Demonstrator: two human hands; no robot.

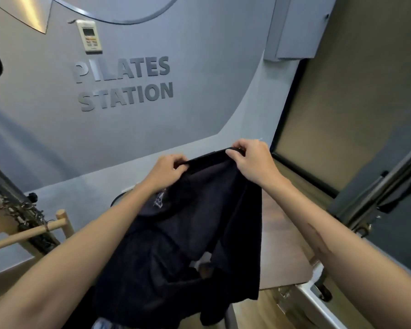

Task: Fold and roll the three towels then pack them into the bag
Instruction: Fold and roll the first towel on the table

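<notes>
- The dark navy terry cloth towel [199,233] is hanging in mid-air at the centre of view, draping toward six o'clock; it is looking soft, limp and light, with folds bunching at the bottom, so it is likely sagging wherever it is unsupported.
- The left hand [167,170] is pinching the top hem at ten o'clock of the towel.
- The right hand [252,160] is pinching the same hem at one o'clock; taking the corners seems best.
</notes>
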